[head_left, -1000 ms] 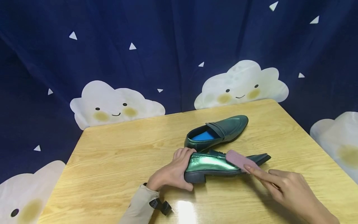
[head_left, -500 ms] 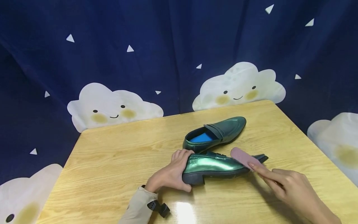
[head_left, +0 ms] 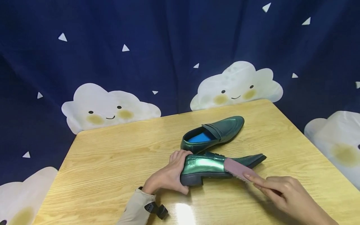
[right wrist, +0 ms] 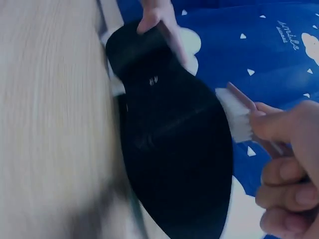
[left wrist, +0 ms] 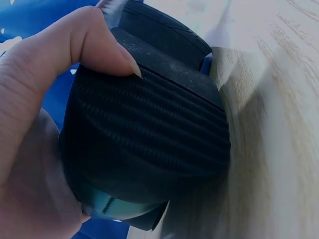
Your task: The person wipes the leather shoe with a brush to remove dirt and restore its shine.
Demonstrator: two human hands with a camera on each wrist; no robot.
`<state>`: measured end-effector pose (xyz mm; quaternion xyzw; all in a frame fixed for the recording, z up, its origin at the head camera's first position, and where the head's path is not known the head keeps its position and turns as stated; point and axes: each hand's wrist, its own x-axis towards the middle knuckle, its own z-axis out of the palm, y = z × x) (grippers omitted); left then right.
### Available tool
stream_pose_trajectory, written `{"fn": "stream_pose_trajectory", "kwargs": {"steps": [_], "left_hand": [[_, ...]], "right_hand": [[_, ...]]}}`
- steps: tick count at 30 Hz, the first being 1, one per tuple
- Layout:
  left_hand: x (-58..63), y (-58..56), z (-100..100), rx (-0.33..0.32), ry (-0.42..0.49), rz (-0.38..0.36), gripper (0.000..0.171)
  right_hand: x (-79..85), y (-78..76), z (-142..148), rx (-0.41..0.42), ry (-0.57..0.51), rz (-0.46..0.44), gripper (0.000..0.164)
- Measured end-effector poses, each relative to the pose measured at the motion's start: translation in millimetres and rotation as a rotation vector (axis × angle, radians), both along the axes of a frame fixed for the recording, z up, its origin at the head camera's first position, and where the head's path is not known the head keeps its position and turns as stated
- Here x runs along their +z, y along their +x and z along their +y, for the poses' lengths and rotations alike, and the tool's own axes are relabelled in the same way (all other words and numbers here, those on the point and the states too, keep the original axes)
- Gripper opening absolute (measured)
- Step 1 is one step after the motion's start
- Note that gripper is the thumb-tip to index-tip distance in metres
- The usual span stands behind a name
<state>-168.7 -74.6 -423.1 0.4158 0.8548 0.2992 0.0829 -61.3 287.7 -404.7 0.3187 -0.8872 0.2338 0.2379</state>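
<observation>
Near the middle of the wooden counter [head_left: 112, 162], a shiny green loafer [head_left: 208, 167] lies tipped on its side, toe pointing right and its dark sole facing the near edge. At its heel end the left hand [head_left: 168, 175] grips it, fingers [head_left: 177, 155] curled over the top of the heel and the thumb pressed against the ribbed black heel block, as the left wrist view shows close up. From the near right comes the right hand [head_left: 284, 195], its fingers clamped on a pink-backed brush [head_left: 239, 168]; the forefinger lies stretched along the brush's back and the other fingers are folded round its handle. White bristles of the brush meet the upper side of the loafer about midway along, which the right wrist view shows from below past the black sole. Just beyond, almost touching the held loafer, a second green loafer [head_left: 213, 134] stands upright on the counter with a blue insole [head_left: 199, 137] inside, toe pointing far right. Behind the counter hangs a dark blue curtain [head_left: 168, 47] printed with smiling white clouds and small triangles.
</observation>
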Motion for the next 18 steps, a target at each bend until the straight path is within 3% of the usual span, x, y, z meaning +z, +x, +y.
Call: {"fn": "stream_pose_trajectory", "kwargs": {"steps": [5, 11, 13, 16, 18], "left_hand": [[-0.8, 2.3, 0, 0.003, 0.007, -0.002, 0.106], [-0.9, 2.8, -2, 0.002, 0.012, 0.016, 0.109], [-0.3, 2.4, -2, 0.004, 0.016, 0.029, 0.109], [0.1, 1.5, -1, -0.004, 0.014, 0.038, 0.109], [0.0, 1.3, -1, -0.008, 0.007, 0.042, 0.108]], "right_hand": [[-0.1, 0.6, 6, -0.197, -0.011, 0.033, 0.042], [-3.1, 0.2, 7, -0.045, -0.058, -0.069, 0.052], [-3.9, -1.9, 10, -0.095, -0.065, -0.057, 0.051], [-5.8, -4.7, 19, -0.241, -0.073, 0.010, 0.051], [-6.3, -5.1, 23, -0.276, -0.070, 0.006, 0.052]]}}
